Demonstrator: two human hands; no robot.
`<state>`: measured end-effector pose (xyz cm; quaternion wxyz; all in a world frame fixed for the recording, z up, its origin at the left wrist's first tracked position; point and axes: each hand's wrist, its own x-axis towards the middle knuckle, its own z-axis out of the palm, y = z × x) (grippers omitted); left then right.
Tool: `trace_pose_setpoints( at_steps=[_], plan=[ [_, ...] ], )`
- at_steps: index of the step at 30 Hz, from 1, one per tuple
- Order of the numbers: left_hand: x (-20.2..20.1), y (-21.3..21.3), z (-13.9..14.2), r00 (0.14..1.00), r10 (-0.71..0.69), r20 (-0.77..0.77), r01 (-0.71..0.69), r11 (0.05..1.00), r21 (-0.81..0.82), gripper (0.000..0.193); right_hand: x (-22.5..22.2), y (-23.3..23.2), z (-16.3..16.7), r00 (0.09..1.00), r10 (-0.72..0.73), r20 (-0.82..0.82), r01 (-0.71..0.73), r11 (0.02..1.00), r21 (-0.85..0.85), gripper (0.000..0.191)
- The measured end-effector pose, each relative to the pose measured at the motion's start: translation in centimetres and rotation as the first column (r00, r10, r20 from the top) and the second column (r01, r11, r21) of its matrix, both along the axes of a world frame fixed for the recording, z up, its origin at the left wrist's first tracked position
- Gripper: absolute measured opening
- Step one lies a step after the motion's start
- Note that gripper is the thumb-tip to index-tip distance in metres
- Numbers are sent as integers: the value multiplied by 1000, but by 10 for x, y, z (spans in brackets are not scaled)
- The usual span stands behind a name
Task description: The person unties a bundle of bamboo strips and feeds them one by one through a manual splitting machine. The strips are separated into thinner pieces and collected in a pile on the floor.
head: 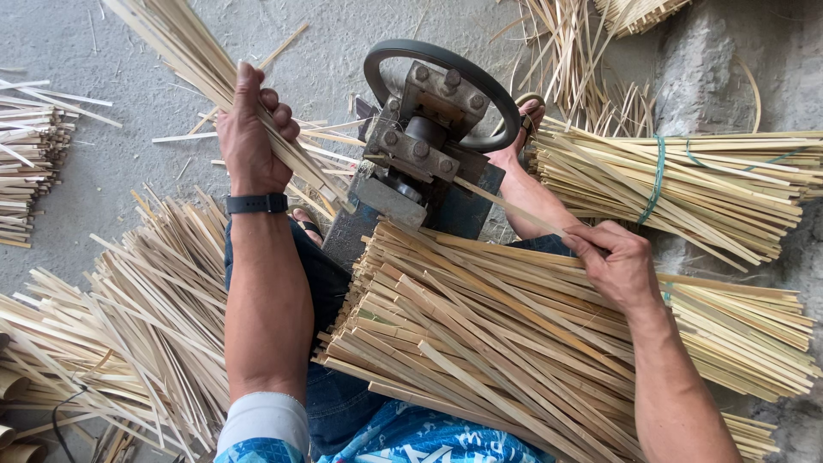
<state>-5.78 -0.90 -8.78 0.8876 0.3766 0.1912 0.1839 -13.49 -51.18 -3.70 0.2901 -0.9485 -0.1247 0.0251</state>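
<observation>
Hands: both closed on bamboo, one on each side of the splitter.
Left hand (pixel 250 130): fist wrapped tight round a sheaf (pixel 225 79) of thin strips that fans up and to the left; its lower ends reach the splitter's left side.
Right hand (pixel 619 261): fingers pinched shut on one strip (pixel 506 204), which runs slanting up-left to the splitter.
Lap bundle (pixel 480 334): wide stack of flat strips lying across the person's knees, under the right hand.
Floor pile (pixel 129 334): loose strips spread on the floor, left of the left forearm.
Tied bundle (pixel 686 184): strips bound with green cord, lying right of the splitter.
Splitter (pixel 424 129): grey metal block with bolts and a dark ring handle, between the two hands.
Watch (pixel 255 203): black band on the left wrist.
</observation>
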Motion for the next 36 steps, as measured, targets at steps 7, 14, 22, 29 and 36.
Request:
trace_pose_setpoints(
  at_steps=[7, 14, 22, 29, 36],
  plan=[
    [-1, -6, 3, 993, -1, -119, 23, 983, 182, 54, 23, 49, -23, 994, 103, 22, -102, 994, -36, 20],
    [1, -12, 13, 990, -57, -125, 84, 971, 222, 52, 22, 35, -23, 996, 84, 13, -84, 996, 9, 31],
    [6, -25, 3, 985, -162, -58, 166, 982, 85, 33, 12, -14, -25, 989, -87, -123, 79, 995, -66, 53],
    [0, 3, 5, 997, 49, 59, -47, 998, -29, 35, 21, 16, -22, 993, 27, 118, 3, 969, -247, 37],
    [-3, -4, 11, 990, -52, -129, 70, 988, 138, 48, 37, 88, -39, 950, 202, 238, -154, 967, -205, 26]
  ],
)
